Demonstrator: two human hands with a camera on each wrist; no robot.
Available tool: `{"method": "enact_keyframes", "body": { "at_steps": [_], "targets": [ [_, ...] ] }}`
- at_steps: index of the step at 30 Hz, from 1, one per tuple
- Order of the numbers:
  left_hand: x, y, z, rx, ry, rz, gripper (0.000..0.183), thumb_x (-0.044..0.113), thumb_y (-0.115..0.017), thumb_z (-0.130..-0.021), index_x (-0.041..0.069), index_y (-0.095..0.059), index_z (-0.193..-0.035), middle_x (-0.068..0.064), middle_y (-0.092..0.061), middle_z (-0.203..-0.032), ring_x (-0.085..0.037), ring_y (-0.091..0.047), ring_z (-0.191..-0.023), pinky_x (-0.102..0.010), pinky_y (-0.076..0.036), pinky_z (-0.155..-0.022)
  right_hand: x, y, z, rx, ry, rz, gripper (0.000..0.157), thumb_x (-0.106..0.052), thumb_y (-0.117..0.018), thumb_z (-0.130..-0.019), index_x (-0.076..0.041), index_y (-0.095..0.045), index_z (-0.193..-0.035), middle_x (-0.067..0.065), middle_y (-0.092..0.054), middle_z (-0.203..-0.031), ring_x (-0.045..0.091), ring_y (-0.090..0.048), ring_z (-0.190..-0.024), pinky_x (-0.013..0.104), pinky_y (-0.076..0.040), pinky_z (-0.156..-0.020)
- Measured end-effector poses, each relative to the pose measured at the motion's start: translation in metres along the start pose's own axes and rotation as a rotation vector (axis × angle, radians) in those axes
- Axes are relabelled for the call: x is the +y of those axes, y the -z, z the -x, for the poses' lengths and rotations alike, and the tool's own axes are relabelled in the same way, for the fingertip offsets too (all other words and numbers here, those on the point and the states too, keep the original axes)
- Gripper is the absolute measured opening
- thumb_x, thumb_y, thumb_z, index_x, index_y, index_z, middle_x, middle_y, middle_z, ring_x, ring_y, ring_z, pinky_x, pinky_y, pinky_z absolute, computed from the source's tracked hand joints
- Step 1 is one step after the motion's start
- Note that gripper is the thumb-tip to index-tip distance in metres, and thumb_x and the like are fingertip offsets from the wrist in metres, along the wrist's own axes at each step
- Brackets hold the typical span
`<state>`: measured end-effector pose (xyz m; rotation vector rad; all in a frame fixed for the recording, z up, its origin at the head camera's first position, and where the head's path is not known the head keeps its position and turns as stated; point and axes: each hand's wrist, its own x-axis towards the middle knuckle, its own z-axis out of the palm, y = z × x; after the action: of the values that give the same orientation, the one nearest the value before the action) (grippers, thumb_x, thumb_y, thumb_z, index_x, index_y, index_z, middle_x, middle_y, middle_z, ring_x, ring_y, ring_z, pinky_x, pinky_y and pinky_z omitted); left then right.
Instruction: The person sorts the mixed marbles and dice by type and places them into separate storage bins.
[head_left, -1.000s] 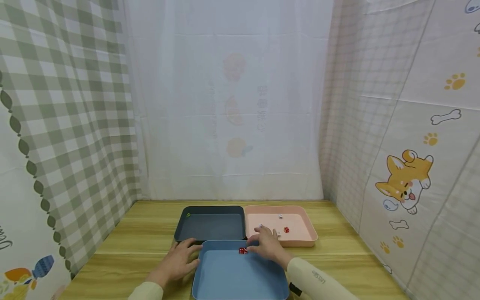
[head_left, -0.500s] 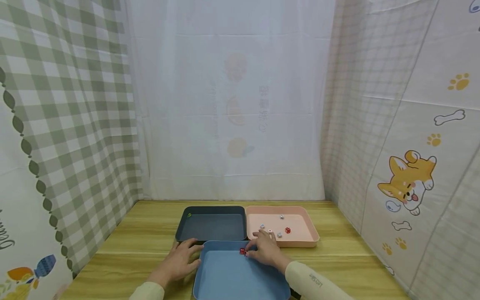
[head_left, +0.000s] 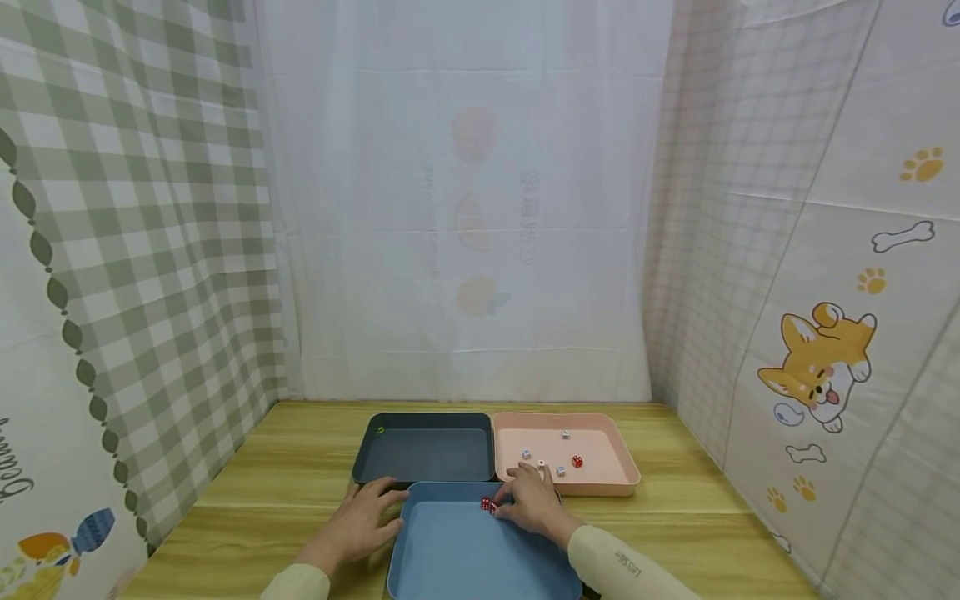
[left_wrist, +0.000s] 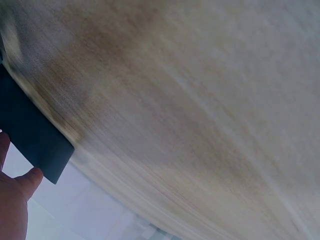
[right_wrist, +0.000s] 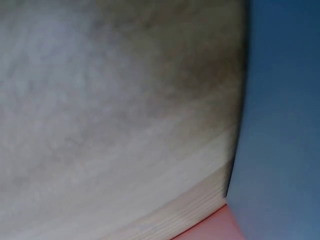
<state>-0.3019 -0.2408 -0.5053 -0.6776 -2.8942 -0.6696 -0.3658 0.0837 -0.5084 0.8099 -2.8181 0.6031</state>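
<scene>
Inside the blue tray [head_left: 483,550], near its far edge, lies a red die [head_left: 485,503]. Right beside it, a second red die [head_left: 493,507] sits tilted between the thumb and fingertips of my right hand [head_left: 534,500], partly hidden by them. That hand reaches over the tray's far right corner. My left hand [head_left: 360,521] is spread at the blue tray's left wall, fingertips right at the rim. In the left wrist view, its thumb and a finger overlap the dark tray [left_wrist: 35,130]. The right wrist view holds no hand, only the blue tray's side [right_wrist: 280,125].
Behind the blue tray, a dark tray [head_left: 423,454] with a small green ring-like piece [head_left: 380,430] stands left of a pink tray [head_left: 600,433]. The pink tray holds several white dice and a red die [head_left: 577,461]. Cloth curtains surround the wooden table [head_left: 255,500].
My right hand's thumb and fingertips have closed in on one red die, which has shifted slightly and tilted away from its neighbour. My left hand stays at the tray's rim.
</scene>
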Motion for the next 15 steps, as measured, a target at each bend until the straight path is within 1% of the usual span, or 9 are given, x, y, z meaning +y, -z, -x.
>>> {"method": "enact_keyframes", "body": {
  "at_steps": [7,15],
  "targets": [
    [-0.002,-0.002,-0.002,0.002,-0.003,-0.005,0.042,0.032,-0.061,-0.098,0.011,-0.060,-0.135,-0.021,-0.045,-0.143,-0.043,-0.042,-0.133,-0.078,-0.021,-0.101,0.001,0.003,0.000,0.013,-0.012,-0.042,0.006,-0.024,-0.082,-0.080,-0.020,-0.078,-0.081,0.021,-0.058,-0.131,0.048,-0.039,-0.134,0.076,-0.015,-0.105],
    [-0.004,-0.004,-0.002,0.004,-0.008,-0.003,0.043,0.032,-0.061,-0.098,0.011,-0.060,-0.135,-0.022,-0.045,-0.144,-0.043,-0.042,-0.133,-0.078,-0.020,-0.101,0.006,0.018,-0.004,0.067,-0.019,-0.149,0.004,-0.021,-0.079,-0.083,-0.017,-0.078,-0.083,0.024,-0.055,-0.133,0.050,-0.036,-0.135,0.077,-0.012,-0.105]
  ]
}}
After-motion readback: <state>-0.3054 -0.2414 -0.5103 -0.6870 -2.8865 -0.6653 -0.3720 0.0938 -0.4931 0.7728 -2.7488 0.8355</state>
